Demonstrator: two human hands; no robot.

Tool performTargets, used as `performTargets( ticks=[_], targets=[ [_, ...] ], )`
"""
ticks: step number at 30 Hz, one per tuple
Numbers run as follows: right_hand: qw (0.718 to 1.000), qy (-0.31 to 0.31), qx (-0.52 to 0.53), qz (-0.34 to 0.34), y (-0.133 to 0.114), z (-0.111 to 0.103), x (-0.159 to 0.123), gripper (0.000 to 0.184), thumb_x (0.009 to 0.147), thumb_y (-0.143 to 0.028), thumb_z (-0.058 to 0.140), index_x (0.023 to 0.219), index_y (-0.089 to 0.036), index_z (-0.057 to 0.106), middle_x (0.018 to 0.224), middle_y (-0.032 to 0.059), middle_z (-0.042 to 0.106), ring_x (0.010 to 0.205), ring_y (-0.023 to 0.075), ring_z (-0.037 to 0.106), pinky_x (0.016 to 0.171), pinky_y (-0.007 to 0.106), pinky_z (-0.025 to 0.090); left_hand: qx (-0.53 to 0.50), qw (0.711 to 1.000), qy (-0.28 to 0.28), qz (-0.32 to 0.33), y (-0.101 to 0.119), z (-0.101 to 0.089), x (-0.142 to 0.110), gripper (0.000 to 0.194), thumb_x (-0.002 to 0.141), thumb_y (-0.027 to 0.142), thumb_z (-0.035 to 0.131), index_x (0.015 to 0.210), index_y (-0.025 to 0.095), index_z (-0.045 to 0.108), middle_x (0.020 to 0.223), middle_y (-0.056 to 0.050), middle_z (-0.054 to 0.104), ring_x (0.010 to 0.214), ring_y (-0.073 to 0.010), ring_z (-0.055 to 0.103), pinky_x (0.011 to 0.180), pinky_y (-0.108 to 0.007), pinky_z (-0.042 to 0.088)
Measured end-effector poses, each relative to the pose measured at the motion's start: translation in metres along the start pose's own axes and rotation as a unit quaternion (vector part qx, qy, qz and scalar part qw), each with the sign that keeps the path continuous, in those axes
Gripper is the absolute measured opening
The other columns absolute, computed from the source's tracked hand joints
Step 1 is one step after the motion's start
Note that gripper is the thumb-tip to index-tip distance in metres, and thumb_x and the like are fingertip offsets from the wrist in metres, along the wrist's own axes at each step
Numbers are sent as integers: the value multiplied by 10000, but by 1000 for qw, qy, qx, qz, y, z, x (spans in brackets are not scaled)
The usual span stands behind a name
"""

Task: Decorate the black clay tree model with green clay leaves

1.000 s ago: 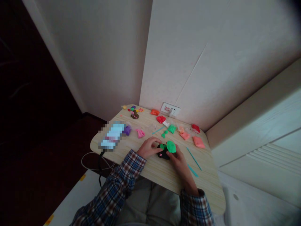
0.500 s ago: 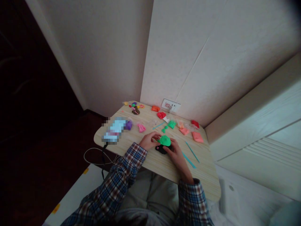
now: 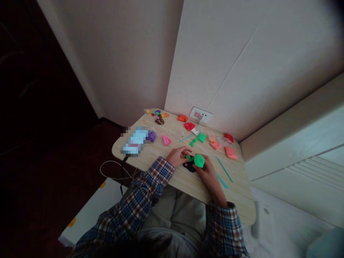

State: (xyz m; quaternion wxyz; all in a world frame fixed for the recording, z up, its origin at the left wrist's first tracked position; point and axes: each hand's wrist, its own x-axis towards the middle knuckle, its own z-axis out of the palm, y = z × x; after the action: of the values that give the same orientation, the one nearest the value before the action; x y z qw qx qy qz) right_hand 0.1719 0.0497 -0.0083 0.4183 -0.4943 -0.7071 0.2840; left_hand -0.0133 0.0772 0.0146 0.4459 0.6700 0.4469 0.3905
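Note:
A bright green clay dome (image 3: 199,161) is held between the thumb and fingers of my right hand (image 3: 206,172). It is tilted to the right, over the edge of a flat black clay base (image 3: 191,169). On the base's left part sits a tiny pink flower shape (image 3: 186,165). My left hand (image 3: 178,157) has its fingers bent and pinched at small green clay pieces (image 3: 189,158) just above the base. The tips of the left fingers are partly hidden. Farther back on the table lie loose green clay bits (image 3: 192,142).
On the wooden table (image 3: 161,154) are a phone (image 3: 135,141) with blurred screen, purple clay (image 3: 152,136), pink clay (image 3: 166,140), a green packet (image 3: 201,137) and salmon packets (image 3: 230,152). Blue sticks (image 3: 224,169) lie at right. A wall socket (image 3: 201,114) is behind.
My right hand has shifted the green dome to the right and tilted it, uncovering small green pieces and more of the black base. The whole view has moved slightly.

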Motion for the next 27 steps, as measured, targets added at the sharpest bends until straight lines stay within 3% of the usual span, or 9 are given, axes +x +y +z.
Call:
performTargets(
  ticks=[21, 27],
  targets=[
    [999, -23, -41, 24, -7, 0, -2, 341, 790, -354, 593, 1108, -233, 569, 1149, 75, 546, 1072, 241, 508, 929, 412, 401, 56, 998, -23, 12, 2, 1, -2, 389, 668, 57, 666, 1035, 155, 587, 834, -6, 661, 784, -135, 607, 808, -273, 484],
    [999, -18, -41, 28, -9, 1, -1, 335, 783, -364, 597, 1092, -234, 576, 1097, 72, 563, 1031, 242, 524, 913, 422, 413, 37, 999, -31, 7, 3, 1, -3, 365, 699, 63, 650, 1048, 140, 575, 783, 0, 662, 724, -113, 627, 735, -232, 507]
  ],
)
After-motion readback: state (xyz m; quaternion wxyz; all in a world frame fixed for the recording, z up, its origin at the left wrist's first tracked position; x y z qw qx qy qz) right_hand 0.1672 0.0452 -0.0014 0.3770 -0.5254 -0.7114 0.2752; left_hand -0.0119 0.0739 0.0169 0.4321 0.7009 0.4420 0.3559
